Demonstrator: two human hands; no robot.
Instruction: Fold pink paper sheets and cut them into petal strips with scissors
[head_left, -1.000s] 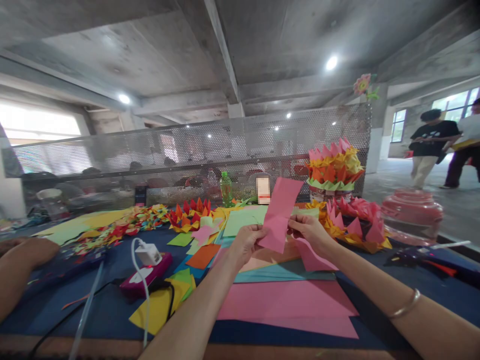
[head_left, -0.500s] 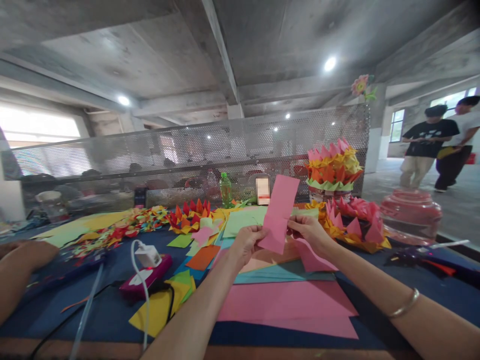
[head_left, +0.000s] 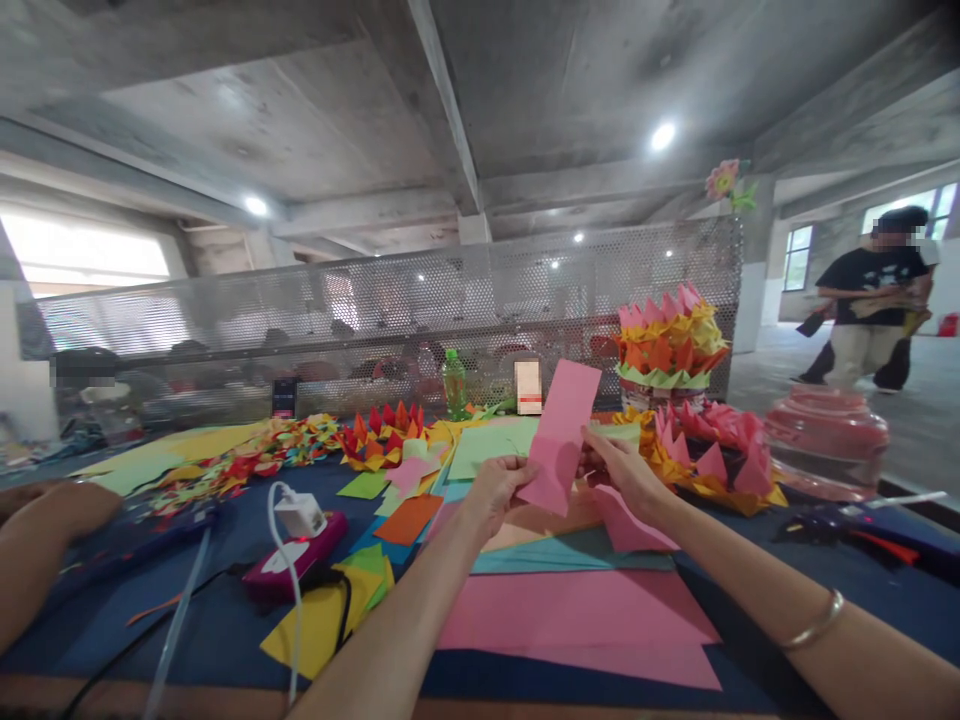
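Observation:
A pink paper strip (head_left: 561, 430) stands upright above the table, pinched at its lower part by both hands. My left hand (head_left: 499, 492) grips its left edge with closed fingers. My right hand (head_left: 621, 472) grips its right edge, and a second pink piece (head_left: 626, 522) hangs below that hand. A gold bangle (head_left: 817, 620) is on my right wrist. Under my arms lie a large pink sheet (head_left: 577, 620), a teal sheet (head_left: 562, 552) and an orange square (head_left: 409, 518).
Folded paper lotus stacks (head_left: 664, 345) and pink lotus petals (head_left: 712, 450) stand at the right, beside a pink jar (head_left: 825, 440). A magenta power bank with white plug (head_left: 296, 545) lies left. Another person's arm (head_left: 45, 530) rests far left. A person (head_left: 862, 300) walks by at the back right.
The view has dipped slightly. My hands and the pink strip stay almost in place. The people at the back right have walked on.

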